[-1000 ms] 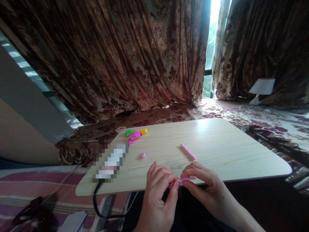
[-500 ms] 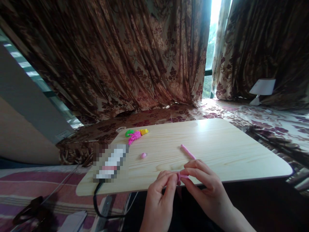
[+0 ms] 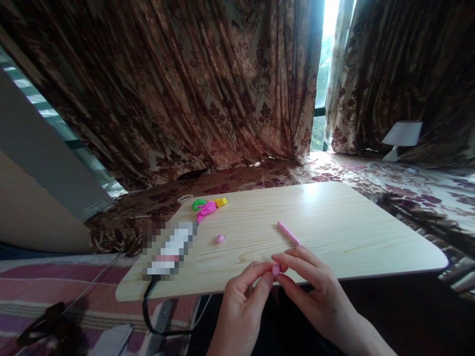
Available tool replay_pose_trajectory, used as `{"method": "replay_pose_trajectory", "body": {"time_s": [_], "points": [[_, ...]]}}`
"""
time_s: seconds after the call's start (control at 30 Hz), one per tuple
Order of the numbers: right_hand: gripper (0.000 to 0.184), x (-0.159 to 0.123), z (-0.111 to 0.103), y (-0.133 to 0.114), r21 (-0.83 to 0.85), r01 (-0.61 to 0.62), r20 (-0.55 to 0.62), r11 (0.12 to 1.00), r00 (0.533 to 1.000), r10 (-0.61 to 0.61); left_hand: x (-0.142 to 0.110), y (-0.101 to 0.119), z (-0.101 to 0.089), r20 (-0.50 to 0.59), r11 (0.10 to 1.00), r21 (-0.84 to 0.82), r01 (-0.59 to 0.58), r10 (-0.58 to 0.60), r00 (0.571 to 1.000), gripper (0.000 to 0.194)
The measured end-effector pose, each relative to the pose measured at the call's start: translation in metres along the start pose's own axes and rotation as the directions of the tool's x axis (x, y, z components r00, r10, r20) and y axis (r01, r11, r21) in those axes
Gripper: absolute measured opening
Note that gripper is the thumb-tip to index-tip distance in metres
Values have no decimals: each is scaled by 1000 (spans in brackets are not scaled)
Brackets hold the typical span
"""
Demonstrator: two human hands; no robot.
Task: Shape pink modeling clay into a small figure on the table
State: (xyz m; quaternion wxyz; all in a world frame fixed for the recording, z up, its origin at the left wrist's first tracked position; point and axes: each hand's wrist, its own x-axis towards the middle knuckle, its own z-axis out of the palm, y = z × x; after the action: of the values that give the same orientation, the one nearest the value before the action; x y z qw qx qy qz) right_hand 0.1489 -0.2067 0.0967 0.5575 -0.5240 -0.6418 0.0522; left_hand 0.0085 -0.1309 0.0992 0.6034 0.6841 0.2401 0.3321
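1. One pink lump (image 3: 275,270) sits between the two hands, above the near edge of the worktop (image 3: 345,232).
2. The left hand (image 3: 241,299) has its thumb and forefinger clamped on the lump from the left.
3. The right hand (image 3: 322,287) has its fingers pinched on the same lump from the right, the thumb below and the forefinger above.
4. One pink stick (image 3: 288,233) lies slantwise on the worktop, just beyond the right hand; whether its near end touches the fingers, I cannot tell.
5. One pink ball (image 3: 220,238) rests on the worktop, well to the left of the stick.
6. Three coloured pieces lie bunched near the far left corner: one green piece (image 3: 198,203), one bright pink piece (image 3: 207,210) and one yellow piece (image 3: 221,201).
7. One pixelated item (image 3: 172,247) covers part of the left side, with one black cord (image 3: 146,304) hanging below it.
8. Beyond the worktop stand one white lamp (image 3: 403,133), at the right, and patterned curtains (image 3: 237,99).
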Motion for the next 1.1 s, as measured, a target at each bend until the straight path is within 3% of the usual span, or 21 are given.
{"method": "replay_pose_trajectory", "body": {"time_s": [0.23,0.37,0.53,0.73,0.83,0.97,1.1], "points": [[13,1,-1,-4,-29,6,-33,1000,999,-7,3,-2,-2,-67,993,83,85,-79,995,17],[16,0,1,-3,-71,61,-22,996,998,-62,4,-3,-2,-97,991,128,40,-28,995,19],[24,1,2,-4,-10,32,45,999,998,-32,2,-1,0,-93,987,157,-22,37,995,22],[15,2,3,1,-4,-8,2,1000,1000,8,1,4,3,-38,998,59,-4,6,999,23],[21,2,2,2,40,-13,-7,999,1000,13,1,2,1,-3,999,-17,39,-39,999,20],[29,2,-2,-2,34,-35,102,999,994,31,-1,-1,2,-8,986,-143,82,-84,996,19],[16,4,-6,-9,10,-30,162,999,986,28,-2,-1,4,-62,973,-214,81,-96,993,24]]}}
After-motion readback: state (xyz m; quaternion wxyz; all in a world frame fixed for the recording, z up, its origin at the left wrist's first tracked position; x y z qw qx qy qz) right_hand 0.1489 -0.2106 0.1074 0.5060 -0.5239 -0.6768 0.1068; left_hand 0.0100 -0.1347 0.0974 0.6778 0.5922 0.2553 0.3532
